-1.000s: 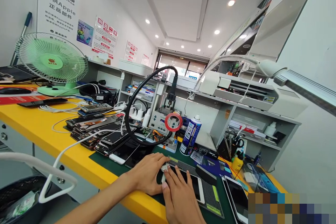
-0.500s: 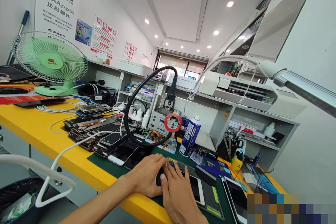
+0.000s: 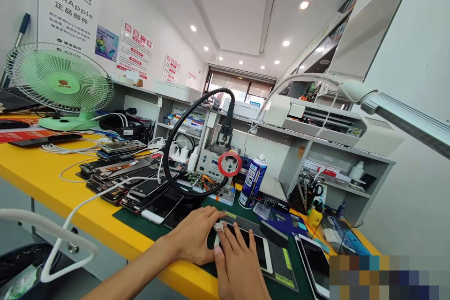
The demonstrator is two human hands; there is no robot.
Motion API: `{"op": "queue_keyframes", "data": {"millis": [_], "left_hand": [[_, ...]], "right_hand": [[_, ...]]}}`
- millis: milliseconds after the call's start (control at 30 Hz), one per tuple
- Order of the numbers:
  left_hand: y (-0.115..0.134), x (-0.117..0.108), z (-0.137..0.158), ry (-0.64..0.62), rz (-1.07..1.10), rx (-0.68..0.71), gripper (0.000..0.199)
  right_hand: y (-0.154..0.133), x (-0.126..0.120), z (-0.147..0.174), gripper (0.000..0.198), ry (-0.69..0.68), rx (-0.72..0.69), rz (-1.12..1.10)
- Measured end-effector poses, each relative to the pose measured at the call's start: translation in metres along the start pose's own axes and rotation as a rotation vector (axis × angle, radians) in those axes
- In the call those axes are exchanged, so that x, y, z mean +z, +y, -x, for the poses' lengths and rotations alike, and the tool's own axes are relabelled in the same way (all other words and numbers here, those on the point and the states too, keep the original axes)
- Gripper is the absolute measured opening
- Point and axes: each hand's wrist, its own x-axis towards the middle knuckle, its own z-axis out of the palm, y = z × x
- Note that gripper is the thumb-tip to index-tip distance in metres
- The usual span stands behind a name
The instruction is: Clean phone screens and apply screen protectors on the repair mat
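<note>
A white-framed phone (image 3: 266, 254) lies on a grey textured work pad (image 3: 281, 275) at the front of the bench. My left hand (image 3: 195, 234) wraps round its left end, fingers at the far edge and thumb at the near one. My right hand (image 3: 241, 258) lies over the phone, fingers stretched across the dark screen. A small white wad (image 3: 218, 226), perhaps cloth or tissue, is pressed under its index fingertip, close to my left fingertips. The two hands hide the phone's left part.
Stacked phones (image 3: 116, 178) fill the left side; a microscope ring light (image 3: 229, 164) on a black arm and a blue spray can (image 3: 252, 182) stand behind. A white tablet (image 3: 314, 265) lies at right. A white cable (image 3: 75, 215) hangs over the yellow bench edge (image 3: 147, 240).
The right hand has slid slightly towards me, and more of the white wad shows between the hands. My left hand keeps its place on the phone. The whole view has shifted a little.
</note>
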Motion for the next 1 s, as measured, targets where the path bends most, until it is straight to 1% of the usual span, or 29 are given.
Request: {"op": "queue_keyframes", "data": {"millis": [67,133,233,367,500,600,667,700,767,800,867,900,967,1000], "left_hand": [[0.000,0.000,0.000,-0.002,0.009,-0.003,0.076],[0.002,-0.002,0.000,-0.002,0.013,-0.009,0.076],[0.005,-0.005,0.000,-0.009,0.008,-0.019,0.072],[0.009,-0.009,0.000,-0.048,-0.006,-0.024,0.072],[0.011,-0.012,0.000,-0.055,-0.008,-0.022,0.071],[0.013,-0.014,0.000,-0.065,-0.004,-0.012,0.070],[0.015,-0.015,-0.001,-0.075,-0.008,-0.006,0.071],[0.016,-0.016,-0.001,-0.082,-0.012,-0.003,0.071],[0.018,-0.018,-0.002,-0.101,-0.019,-0.003,0.072],[0.019,-0.018,-0.003,-0.111,-0.023,-0.006,0.073],[0.018,-0.017,-0.003,-0.135,-0.032,-0.016,0.075],[0.016,-0.016,-0.003,-0.145,-0.036,-0.019,0.076],[0.011,-0.011,-0.003,-0.154,-0.043,-0.015,0.080],[0.007,-0.007,-0.002,-0.152,-0.045,-0.008,0.081]], "right_hand": [[0.004,0.006,0.003,0.046,0.047,-0.008,0.014],[0.006,0.010,0.007,0.046,0.064,-0.016,0.024],[0.005,0.010,0.012,0.047,-0.001,-0.020,0.010],[-0.001,0.002,0.016,0.050,-0.090,0.038,-0.021],[-0.006,-0.003,0.017,0.051,-0.098,0.048,-0.031],[-0.006,0.003,0.018,0.050,-0.068,0.028,-0.044],[-0.005,0.016,0.018,0.047,0.019,0.030,-0.032],[-0.005,0.024,0.017,0.045,0.088,0.049,-0.015],[-0.001,0.046,0.014,0.041,0.224,0.080,0.031],[0.003,0.058,0.012,0.039,0.269,0.077,0.045],[0.010,0.082,0.005,0.039,0.346,0.016,0.071],[0.014,0.092,0.001,0.040,0.406,-0.027,0.084],[0.020,0.110,-0.006,0.044,0.572,-0.030,0.107],[0.022,0.116,-0.008,0.045,0.615,-0.047,0.123]]}}
